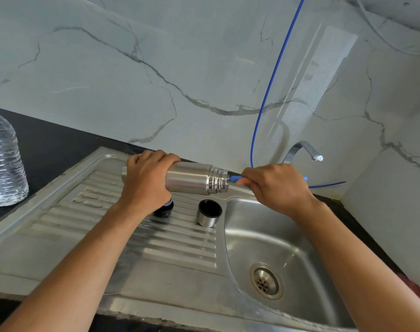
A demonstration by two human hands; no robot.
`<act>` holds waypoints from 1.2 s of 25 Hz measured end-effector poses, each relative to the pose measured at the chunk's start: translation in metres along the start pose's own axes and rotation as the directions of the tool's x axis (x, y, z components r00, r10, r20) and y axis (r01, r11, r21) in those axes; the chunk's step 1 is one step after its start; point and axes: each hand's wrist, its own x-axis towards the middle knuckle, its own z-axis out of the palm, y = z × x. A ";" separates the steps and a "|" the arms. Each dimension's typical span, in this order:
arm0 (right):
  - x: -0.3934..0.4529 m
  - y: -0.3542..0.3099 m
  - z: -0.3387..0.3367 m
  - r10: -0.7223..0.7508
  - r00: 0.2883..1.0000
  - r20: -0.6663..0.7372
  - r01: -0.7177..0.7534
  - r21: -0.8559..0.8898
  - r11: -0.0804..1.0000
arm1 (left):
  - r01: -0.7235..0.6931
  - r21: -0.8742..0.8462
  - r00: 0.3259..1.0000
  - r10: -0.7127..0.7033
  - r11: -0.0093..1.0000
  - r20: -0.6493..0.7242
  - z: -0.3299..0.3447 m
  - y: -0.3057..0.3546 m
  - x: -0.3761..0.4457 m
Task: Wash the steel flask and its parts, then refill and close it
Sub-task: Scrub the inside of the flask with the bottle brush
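My left hand (146, 180) grips the steel flask (192, 178) around its base, holding it sideways above the drainboard with its threaded open mouth pointing right. My right hand (276, 188) pinches the end of a thin blue tube (234, 179) right at the flask's mouth. The steel cup lid (209, 213) stands mouth up on the drainboard beside the basin. A black stopper (164, 209) lies on the drainboard, partly hidden under my left wrist.
The steel sink basin (288, 248) with its drain lies at the lower right, the ribbed drainboard (122, 236) to its left. A tap spout (305, 150) arches over the back. A clear plastic water bottle (4, 161) stands on the black counter at far left.
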 end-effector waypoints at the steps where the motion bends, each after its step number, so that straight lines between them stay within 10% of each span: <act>1: 0.001 0.003 -0.005 0.065 0.990 0.125 -0.080 0.115 0.990 | -0.007 0.018 1.000 0.008 1.000 -0.016 -0.001 -0.001 0.000; 5: -0.004 0.020 -0.029 0.161 0.812 0.562 -0.496 0.518 0.697 | 0.018 0.089 0.993 -0.007 0.996 -0.121 -0.007 -0.009 0.001; 11: 0.005 -0.005 -0.015 0.179 0.928 0.327 -0.231 0.128 0.964 | 0.060 0.088 0.980 -0.042 0.994 -0.195 -0.007 0.005 0.000; 16: -0.007 0.005 -0.007 -0.053 0.995 -0.082 0.049 -0.056 0.997 | 0.056 0.009 0.997 -0.055 0.998 -0.058 -0.007 -0.005 0.002; 22: -0.009 0.016 -0.009 -0.032 0.986 -0.161 0.015 -0.101 0.995 | 0.136 -0.031 0.989 -0.133 0.990 0.070 -0.004 -0.005 0.001; 27: 0.002 0.000 -0.001 0.033 0.998 0.049 -0.036 0.068 0.997 | 0.033 0.002 0.999 -0.033 0.999 0.028 -0.001 0.001 -0.001; 30: 0.000 0.018 -0.012 0.137 0.833 0.537 -0.451 0.514 0.729 | 0.018 0.075 0.998 -0.014 0.997 -0.061 -0.007 -0.009 0.002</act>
